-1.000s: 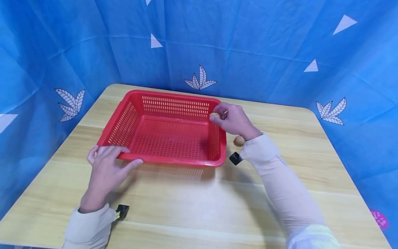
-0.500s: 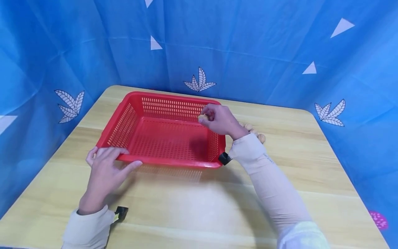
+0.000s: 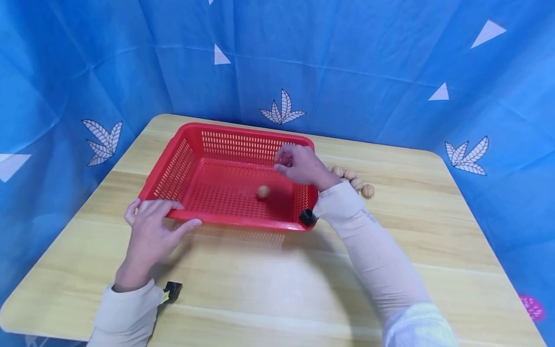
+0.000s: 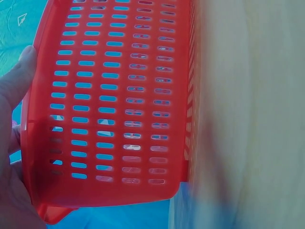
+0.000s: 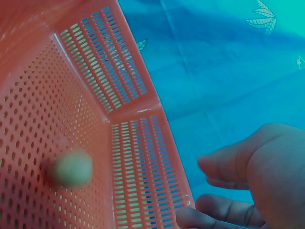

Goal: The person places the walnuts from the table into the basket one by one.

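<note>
wooden table, left fingers around basket rim, right fingers apart, walnuts nearby (partly behind sleeve)

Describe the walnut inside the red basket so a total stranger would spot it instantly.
On the pale wooden table, find the red slotted basket. Inside it, right of the middle, look for a small, round, tan walnut. It's the only one visible inside the basket; the other walnuts lie outside, to its right.

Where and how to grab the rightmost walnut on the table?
Probably pinch the rightmost walnut across its rounded middle, coming from above right: it's ball-like, with other walnuts close on its left and none on its right.
</note>
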{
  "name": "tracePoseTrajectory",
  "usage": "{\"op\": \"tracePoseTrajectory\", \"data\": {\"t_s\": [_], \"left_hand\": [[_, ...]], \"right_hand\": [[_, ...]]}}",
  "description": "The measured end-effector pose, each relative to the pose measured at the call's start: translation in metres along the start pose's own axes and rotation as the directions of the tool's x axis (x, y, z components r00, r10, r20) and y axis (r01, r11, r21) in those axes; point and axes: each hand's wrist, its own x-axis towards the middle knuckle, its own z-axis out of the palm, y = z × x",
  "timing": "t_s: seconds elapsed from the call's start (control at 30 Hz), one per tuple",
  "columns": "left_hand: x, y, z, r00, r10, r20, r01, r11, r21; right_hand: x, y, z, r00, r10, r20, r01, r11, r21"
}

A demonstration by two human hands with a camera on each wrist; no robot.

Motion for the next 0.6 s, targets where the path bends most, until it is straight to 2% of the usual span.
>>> {"op": "tracePoseTrajectory", "data": {"t_s": [0.1,0.2,0.4,0.6], "left_hand": [[0.002,0.001,0.0,1.0,-0.005,0.007,0.005,1.0,-0.001],[-0.002,0.0,-0.003,1.0,-0.014,0.014,0.014,1.0,-0.001],[0.0,-0.001,-0.001,0.999,0.025,-0.021,-0.026,1.0,-0.017],[0.001,-0.001,0.0,0.999,0.027,-0.02,-0.027,1.0,-0.016]], "right_hand": [[0.0,0.0,-0.002,1.0,0.003,0.011,-0.003,1.0,-0.013],[-0.001,-0.001,0.002,1.0,0.02,0.021,-0.02,1.0,-0.009],[-0.003,-0.001,-0.007,0.999,0.046,-0.007,-0.046,0.999,-0.017],[-0.008,0.004,-0.016,0.999,0.04,-0.029,-0.041,0.998,-0.046]]}}
